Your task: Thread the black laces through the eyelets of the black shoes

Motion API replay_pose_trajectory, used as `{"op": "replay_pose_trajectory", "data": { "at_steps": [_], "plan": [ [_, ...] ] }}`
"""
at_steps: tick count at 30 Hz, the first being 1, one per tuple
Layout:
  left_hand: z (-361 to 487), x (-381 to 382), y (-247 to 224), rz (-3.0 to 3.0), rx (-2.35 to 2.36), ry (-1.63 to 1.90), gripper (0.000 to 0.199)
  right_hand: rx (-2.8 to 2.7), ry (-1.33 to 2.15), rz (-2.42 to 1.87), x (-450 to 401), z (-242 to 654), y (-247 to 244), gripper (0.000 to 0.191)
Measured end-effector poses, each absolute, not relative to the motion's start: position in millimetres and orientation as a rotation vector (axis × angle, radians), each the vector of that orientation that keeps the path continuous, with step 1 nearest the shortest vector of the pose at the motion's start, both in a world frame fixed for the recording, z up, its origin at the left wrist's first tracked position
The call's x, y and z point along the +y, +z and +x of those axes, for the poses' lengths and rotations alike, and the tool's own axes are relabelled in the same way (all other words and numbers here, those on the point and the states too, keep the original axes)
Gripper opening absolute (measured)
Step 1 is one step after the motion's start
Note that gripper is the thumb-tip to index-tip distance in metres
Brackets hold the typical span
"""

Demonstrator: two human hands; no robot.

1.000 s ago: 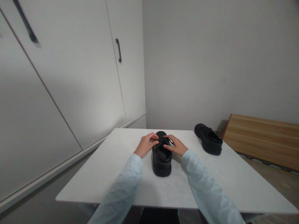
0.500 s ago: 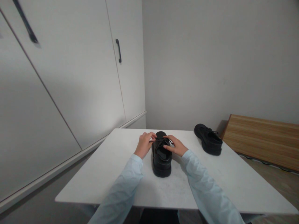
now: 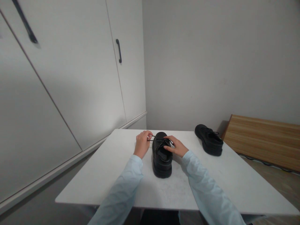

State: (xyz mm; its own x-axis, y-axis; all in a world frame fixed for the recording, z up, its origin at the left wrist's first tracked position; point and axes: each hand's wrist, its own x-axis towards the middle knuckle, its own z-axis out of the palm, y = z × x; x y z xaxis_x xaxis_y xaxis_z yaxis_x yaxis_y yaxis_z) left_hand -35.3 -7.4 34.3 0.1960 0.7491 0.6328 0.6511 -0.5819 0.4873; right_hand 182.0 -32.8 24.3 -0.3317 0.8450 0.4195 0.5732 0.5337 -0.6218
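Observation:
A black lace-up shoe [image 3: 162, 167] stands on the white table with its toe away from me and its heel towards me. Left of its toe, my left hand [image 3: 142, 143] pinches a black shoelace [image 3: 151, 140], which stretches across from the lacing. My right hand [image 3: 177, 147] rests against the shoe's right side, thumb and forefinger apart and gripping it around the lacing. A bit of lace shows between those fingers; whether they also pinch it is unclear.
A second black shoe [image 3: 209, 140], laced in a bow, stands near the white table's [image 3: 98, 181] right edge. Beyond it is a wood-grain board [image 3: 262, 140]. White cupboards [image 3: 70, 78] with dark handles line the left, and a grey wall [image 3: 211, 62] is behind.
My left hand has moved a little to the left, away from the shoe, drawing the shoelace out with it. My right hand and both shoes stay where they were.

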Motion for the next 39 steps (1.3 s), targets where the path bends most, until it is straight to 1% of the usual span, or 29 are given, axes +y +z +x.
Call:
{"op": "replay_pose_trajectory", "data": {
  "at_steps": [4, 8, 15, 20, 25, 30, 32, 39],
  "plan": [
    [-37, -8, 36, 2.294, 1.465, 1.458, 0.013, -2.037, 0.475, -1.145, -32, 182, 24, 0.047],
    [-37, -11, 39, 2.318, 1.414, 1.448, 0.016, -1.998, 0.539, -1.180, -33, 182, 26, 0.052],
    [-35, -15, 41, 2.350, 1.105, 1.266, 0.024, -1.807, 0.700, -1.127, -29, 182, 22, 0.027],
    [-30, -20, 42, 2.321, 0.937, 1.175, 0.029, -1.745, 0.765, -1.088, -26, 181, 17, 0.021],
    [-28, -23, 44, 2.253, 0.861, 1.115, 0.031, -1.765, 0.693, -1.106, -26, 180, 17, 0.020],
    [-28, -23, 42, 2.257, 0.796, 1.099, 0.021, -1.727, 0.621, -1.135, -22, 179, 13, 0.019],
    [-27, -23, 41, 2.267, 0.795, 1.090, 0.022, -1.712, 0.576, -1.131, -22, 178, 13, 0.017],
    [-25, -21, 38, 2.295, 0.825, 1.066, 0.026, -1.752, 0.210, -1.185, -27, 177, 20, 0.010]
  ]
}}
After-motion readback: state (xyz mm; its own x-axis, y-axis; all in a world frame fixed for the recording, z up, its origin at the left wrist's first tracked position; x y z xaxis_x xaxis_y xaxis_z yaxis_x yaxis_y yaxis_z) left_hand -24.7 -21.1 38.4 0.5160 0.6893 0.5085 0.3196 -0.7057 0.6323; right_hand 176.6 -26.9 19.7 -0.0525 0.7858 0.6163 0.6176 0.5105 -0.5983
